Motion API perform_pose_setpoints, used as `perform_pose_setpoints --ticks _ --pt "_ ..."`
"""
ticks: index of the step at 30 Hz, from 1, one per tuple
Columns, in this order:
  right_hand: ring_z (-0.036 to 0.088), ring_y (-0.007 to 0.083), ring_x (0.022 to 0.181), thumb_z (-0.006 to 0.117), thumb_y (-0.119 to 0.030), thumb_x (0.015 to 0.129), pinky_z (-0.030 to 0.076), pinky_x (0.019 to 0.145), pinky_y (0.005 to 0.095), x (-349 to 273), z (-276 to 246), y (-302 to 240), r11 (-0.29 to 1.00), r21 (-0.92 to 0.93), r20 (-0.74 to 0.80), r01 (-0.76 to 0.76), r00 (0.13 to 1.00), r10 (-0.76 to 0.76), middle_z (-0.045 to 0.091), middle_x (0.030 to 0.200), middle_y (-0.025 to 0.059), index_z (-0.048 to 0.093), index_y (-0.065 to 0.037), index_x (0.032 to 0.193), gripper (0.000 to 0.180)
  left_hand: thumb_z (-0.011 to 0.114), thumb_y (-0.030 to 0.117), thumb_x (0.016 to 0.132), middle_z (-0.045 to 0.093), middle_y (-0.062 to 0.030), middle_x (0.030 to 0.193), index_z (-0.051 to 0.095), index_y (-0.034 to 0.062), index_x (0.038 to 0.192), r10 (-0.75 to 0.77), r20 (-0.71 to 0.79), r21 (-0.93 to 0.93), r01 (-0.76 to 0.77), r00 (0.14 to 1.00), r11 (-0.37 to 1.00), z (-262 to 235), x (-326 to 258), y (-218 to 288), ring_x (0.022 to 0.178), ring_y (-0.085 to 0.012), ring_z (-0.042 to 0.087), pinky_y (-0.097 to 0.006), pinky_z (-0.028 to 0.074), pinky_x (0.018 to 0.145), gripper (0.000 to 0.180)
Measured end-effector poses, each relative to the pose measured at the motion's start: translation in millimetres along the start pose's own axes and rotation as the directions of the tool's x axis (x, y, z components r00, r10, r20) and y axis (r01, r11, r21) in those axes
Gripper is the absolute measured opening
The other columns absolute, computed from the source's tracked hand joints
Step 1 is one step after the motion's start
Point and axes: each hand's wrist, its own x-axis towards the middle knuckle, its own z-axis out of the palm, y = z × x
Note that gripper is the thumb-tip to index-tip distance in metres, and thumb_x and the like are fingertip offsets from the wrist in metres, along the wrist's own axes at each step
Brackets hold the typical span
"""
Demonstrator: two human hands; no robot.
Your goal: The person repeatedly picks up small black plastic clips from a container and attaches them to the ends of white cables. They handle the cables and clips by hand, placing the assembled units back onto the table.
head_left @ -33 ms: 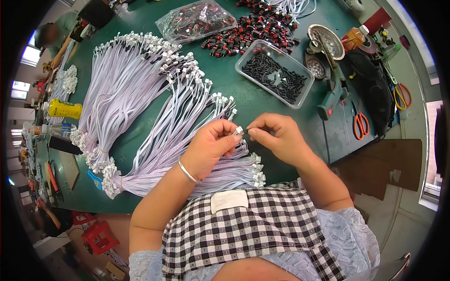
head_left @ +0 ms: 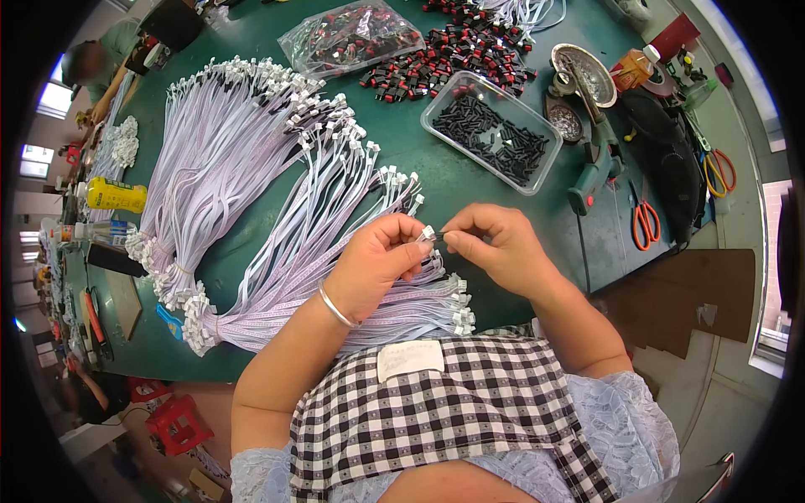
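Note:
Between the thumb and forefinger of my left hand is a small white connector, the end of one of the flat white cables. My right hand pinches a small thin black piece against the connector's right side; its exact shape is mostly covered by the fingertips. Under and around my left hand fans a tied bundle of white cables with white connectors. Beyond my right hand stands a clear plastic box of short black pieces like those of a sleeve or pin.
Another big cable bundle lies to the left. Black-and-red parts are heaped at the back beside a filled clear bag. A green-handled soldering gun, a metal dish and orange-handled scissors lie on the right. A person works far left.

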Motion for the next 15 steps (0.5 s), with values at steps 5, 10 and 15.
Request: perform_pose_setpoints --ticks 5,10,15 --pt "0.05 0.0041 0.061 0.063 -0.009 0.084 0.041 0.054 0.0213 -1.6 1.1 -0.1 1.0 -0.005 -0.003 -0.006 1.0 0.006 0.06 0.071 0.0009 0.064 0.001 0.087 0.011 0.06 0.007 0.086 0.056 -0.0009 0.078 0.057 0.0016 0.095 0.003 -0.007 -0.024 -0.003 1.0 1.0 0.7 -1.8 -1.0 0.063 -0.0057 0.049 -0.018 0.042 0.058 0.011" --pt "0.052 0.0045 0.062 0.063 -0.01 0.085 0.042 0.055 0.0213 -0.1 2.4 4.5 0.998 0.061 -0.028 -0.025 0.999 0.027 0.06 0.07 0.0006 0.064 0.001 0.087 0.011 0.06 0.007 0.086 0.056 -0.0011 0.078 0.057 0.0015 0.096 0.013 0.008 -0.026 -0.013 1.0 1.0 -0.8 -0.7 -3.4 0.063 -0.0057 0.049 -0.018 0.042 0.058 0.011" --pt "0.051 0.0044 0.061 0.063 -0.01 0.084 0.041 0.055 0.021 0.6 2.1 4.3 0.998 0.067 -0.024 -0.015 1.0 0.017 0.06 0.069 0.0001 0.064 0.001 0.086 0.011 0.06 0.007 0.086 0.056 -0.0011 0.078 0.057 0.0015 0.096 0.01 0.01 -0.02 -0.01 1.0 1.0 -1.3 -0.3 -4.2 0.063 -0.0057 0.049 -0.018 0.042 0.057 0.012"
